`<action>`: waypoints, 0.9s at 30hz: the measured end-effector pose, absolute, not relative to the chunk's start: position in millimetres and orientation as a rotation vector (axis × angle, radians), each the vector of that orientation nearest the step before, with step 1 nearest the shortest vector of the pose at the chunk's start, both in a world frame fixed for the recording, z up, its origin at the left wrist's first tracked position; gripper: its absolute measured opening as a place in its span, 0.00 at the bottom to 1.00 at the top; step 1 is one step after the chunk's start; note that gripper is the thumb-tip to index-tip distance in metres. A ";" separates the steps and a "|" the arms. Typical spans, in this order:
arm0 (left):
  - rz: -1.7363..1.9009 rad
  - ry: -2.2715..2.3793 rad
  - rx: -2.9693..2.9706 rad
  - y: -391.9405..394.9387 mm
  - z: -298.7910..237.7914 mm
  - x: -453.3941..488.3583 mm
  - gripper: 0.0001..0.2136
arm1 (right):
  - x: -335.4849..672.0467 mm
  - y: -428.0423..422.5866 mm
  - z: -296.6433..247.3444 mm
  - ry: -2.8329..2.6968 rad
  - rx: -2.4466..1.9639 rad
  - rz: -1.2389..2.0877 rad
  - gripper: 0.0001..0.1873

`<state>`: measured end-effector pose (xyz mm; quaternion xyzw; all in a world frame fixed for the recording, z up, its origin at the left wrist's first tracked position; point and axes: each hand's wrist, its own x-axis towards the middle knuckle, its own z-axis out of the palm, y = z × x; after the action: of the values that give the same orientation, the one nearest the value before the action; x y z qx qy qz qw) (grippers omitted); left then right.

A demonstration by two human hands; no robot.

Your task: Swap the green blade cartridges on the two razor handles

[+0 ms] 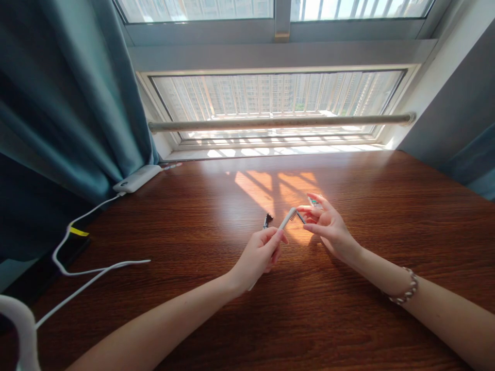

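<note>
My left hand (260,254) is closed round the handle of a small white comb (288,217), whose toothed end points up and to the right. Beside it a small dark brush head (267,220) shows just above my left fingers; I cannot tell whether that hand holds it too. My right hand (327,225) is at the comb's tip, fingers pinched on a thin dark piece next to the teeth, with a small greenish object (314,201) behind its fingers. A beaded bracelet (406,291) circles my right wrist. Both hands hover over the wooden table (348,319).
A white power bank (137,178) lies at the back left by the teal curtain (65,103), its white cable (85,268) trailing to the left edge. A dark flat object with a yellow tag (58,252) sits at the left. The window and rail (278,122) are behind.
</note>
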<state>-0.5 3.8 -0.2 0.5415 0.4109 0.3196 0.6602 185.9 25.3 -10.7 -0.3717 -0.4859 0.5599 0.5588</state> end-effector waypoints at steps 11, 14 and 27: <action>0.710 0.980 1.288 2.9 -2.6 0.3 0.16 | 185.8 26.2 -11.8 -1.145 -0.879 1.253 0.35; 0.689 0.972 1.310 1.5 -3.5 0.7 0.16 | 186.6 28.0 -12.9 -1.172 -0.883 1.223 0.35; 0.488 0.814 1.077 -0.4 1.3 1.1 0.16 | 186.8 24.9 -9.8 -1.341 -0.833 1.103 0.36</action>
<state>1.1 -0.4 1.3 0.4936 0.3728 0.2238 0.7532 186.8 24.9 -9.8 -0.3551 -0.5716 0.4703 0.5710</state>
